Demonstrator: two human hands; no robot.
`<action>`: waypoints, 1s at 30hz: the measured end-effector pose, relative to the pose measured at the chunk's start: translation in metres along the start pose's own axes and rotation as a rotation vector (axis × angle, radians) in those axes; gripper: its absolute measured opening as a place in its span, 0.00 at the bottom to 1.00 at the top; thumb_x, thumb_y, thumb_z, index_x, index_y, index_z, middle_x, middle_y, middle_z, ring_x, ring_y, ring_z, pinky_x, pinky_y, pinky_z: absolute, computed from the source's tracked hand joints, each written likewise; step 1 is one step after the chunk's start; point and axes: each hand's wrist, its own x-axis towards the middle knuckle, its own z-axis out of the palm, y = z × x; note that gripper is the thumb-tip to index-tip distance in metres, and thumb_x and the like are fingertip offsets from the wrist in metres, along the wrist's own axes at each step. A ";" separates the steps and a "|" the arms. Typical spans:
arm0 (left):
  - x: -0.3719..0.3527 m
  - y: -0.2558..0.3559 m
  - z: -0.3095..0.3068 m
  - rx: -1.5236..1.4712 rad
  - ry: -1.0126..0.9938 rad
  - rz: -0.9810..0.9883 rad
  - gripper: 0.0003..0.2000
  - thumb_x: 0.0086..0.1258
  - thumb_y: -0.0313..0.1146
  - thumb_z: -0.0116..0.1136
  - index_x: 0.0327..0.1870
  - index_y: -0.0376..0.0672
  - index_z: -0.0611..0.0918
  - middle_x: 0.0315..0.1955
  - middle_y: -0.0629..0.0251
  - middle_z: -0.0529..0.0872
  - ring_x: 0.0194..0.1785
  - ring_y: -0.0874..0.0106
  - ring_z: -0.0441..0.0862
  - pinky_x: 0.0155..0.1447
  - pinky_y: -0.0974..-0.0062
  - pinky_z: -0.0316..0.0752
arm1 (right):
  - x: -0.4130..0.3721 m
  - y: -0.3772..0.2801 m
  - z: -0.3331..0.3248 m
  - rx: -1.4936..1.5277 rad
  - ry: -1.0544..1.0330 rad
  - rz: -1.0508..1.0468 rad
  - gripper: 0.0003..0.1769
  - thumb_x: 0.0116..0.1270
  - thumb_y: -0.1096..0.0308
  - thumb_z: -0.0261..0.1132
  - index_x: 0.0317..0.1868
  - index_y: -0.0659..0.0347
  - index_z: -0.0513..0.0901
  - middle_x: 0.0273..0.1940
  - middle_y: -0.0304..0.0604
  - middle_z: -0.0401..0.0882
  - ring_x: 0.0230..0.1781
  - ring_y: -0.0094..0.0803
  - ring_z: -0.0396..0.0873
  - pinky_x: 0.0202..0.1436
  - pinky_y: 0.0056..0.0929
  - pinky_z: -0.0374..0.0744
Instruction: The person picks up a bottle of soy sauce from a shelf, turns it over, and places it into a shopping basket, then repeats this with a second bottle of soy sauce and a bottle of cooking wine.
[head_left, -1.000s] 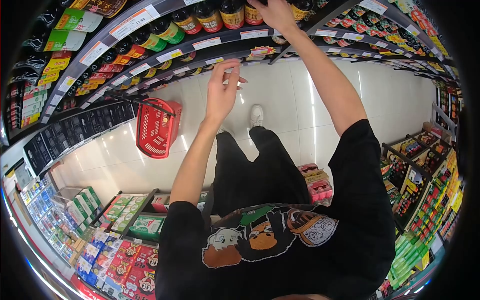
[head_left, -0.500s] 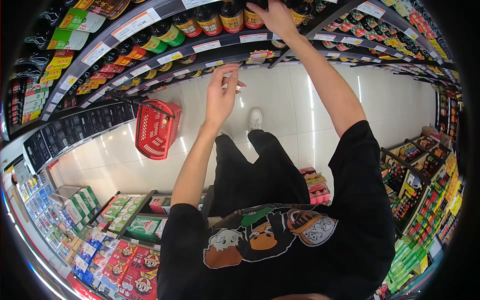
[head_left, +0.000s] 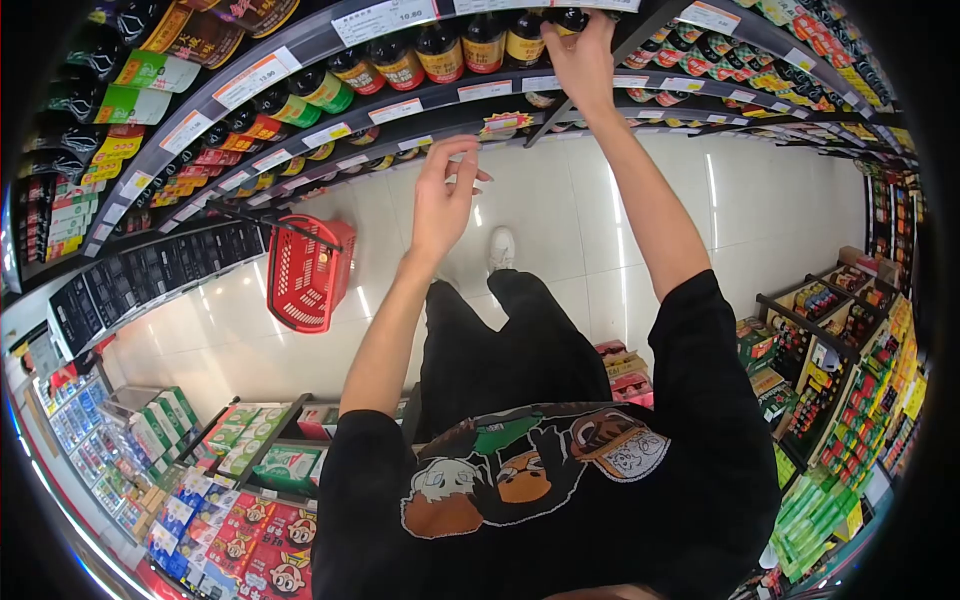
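Note:
High on the shelf, my right hand (head_left: 583,62) has its fingers around a dark bottle (head_left: 568,20) at the right end of a row of sauce bottles. Its label is mostly covered by the hand. To its left stand a yellow-labelled bottle (head_left: 525,42) and a red-and-yellow-labelled bottle (head_left: 484,50). My left hand (head_left: 445,195) hangs in the air below the shelf edge, its fingers bent and apart, holding nothing. A price tag strip (head_left: 485,91) runs between the two hands.
A red shopping basket (head_left: 308,275) stands on the floor at the left, by the shelf. Behind and below are displays of boxed goods (head_left: 245,540). A produce-like packet shelf (head_left: 815,515) is at the lower right. A metal shelf divider (head_left: 560,118) lies left of my right forearm.
My right hand has shifted right along the row to the bottle at its end. The view has tilted, so the shelf bottles sit lower in it. My left hand keeps its pose.

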 end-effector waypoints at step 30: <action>0.001 0.011 0.021 -0.011 -0.045 0.002 0.11 0.84 0.32 0.52 0.57 0.36 0.79 0.57 0.60 0.85 0.46 0.72 0.89 0.44 0.75 0.84 | 0.031 0.035 -0.001 -0.058 -0.252 0.257 0.26 0.78 0.48 0.59 0.57 0.66 0.75 0.33 0.62 0.88 0.42 0.65 0.86 0.51 0.56 0.83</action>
